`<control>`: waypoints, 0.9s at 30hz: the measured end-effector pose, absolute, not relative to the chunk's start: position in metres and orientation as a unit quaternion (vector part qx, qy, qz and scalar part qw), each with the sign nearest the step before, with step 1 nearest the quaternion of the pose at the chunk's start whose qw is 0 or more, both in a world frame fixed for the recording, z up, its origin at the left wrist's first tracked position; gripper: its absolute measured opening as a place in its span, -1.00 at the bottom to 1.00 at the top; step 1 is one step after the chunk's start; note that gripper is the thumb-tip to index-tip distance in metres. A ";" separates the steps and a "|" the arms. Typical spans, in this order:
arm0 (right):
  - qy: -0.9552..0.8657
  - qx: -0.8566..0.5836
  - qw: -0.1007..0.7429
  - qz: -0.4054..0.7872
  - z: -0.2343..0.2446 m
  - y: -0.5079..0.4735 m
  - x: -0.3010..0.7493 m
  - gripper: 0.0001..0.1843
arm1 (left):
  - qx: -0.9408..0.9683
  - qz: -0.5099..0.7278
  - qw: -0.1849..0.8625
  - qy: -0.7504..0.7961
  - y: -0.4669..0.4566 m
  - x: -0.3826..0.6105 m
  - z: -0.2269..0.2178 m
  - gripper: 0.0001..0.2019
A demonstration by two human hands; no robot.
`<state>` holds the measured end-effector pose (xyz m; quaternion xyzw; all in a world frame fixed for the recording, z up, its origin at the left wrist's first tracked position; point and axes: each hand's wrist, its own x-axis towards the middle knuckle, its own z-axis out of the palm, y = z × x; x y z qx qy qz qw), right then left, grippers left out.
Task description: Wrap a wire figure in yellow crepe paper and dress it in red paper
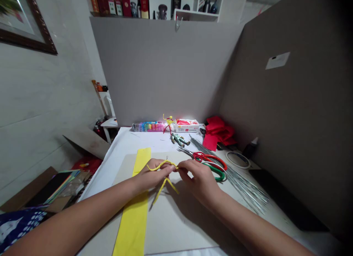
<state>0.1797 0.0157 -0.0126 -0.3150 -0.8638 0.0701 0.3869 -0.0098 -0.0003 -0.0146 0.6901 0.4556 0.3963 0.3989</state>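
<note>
Between my two hands is a small stick figure point(167, 180) of wire wrapped in yellow paper, with two legs pointing down and arms at the top. My left hand point(154, 173) is closed around its middle, thumb pressed on top. My right hand point(197, 175) pinches the end of the yellow arm on the right side. A small bare wire loop point(167, 157) sticks up above the figure. Below and left of the hands, a long yellow paper strip point(134, 219) lies on the grey board point(176, 226). The fingers hide the figure's torso.
Scissors with red handles point(198, 156) and a green-handled pair point(217, 172) lie right of my hands, beside a bundle of wires point(242, 186). Further back are a finished yellow-and-red figure point(170, 120), a green figurine point(179, 139), red cloth point(217, 132) and a tape ring point(238, 159).
</note>
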 end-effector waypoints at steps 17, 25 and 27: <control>-0.778 -0.320 0.465 0.277 -0.014 0.015 0.185 -0.89 | 0.678 0.444 0.382 0.444 0.001 0.001 -0.020 -0.76; -0.577 -0.352 0.507 0.535 -0.014 0.014 0.179 -0.79 | 0.670 0.460 0.384 0.438 -0.005 0.000 -0.013 -0.80; -0.533 -0.350 0.503 0.584 -0.015 0.014 0.178 -0.74 | 0.662 0.464 0.388 0.442 -0.007 0.001 -0.012 -0.80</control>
